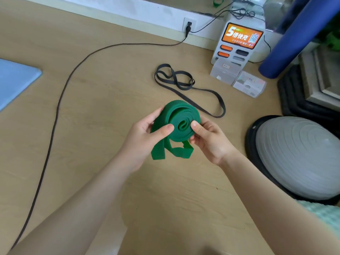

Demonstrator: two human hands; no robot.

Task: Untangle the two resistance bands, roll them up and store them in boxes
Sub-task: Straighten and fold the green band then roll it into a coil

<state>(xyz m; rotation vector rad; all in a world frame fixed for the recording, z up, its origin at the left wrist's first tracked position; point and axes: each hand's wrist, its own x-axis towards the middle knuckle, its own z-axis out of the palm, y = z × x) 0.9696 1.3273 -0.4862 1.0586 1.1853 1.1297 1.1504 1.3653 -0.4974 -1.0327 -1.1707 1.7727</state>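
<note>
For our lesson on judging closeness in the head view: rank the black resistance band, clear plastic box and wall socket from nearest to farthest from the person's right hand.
From the right hand:
1. Black resistance band, on the floor just beyond it.
2. Clear plastic box, farther, up and right.
3. Wall socket, farthest, on the back wall.

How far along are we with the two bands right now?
Done: the bands look untangled, lying apart. In hand: the green band is mostly coiled, held by the left hand and right hand, with a loose tail still hanging below. Left: finish that coil, roll the black band lying loose on the floor, and box both; the clear boxes by the charging station look untouched.
</note>
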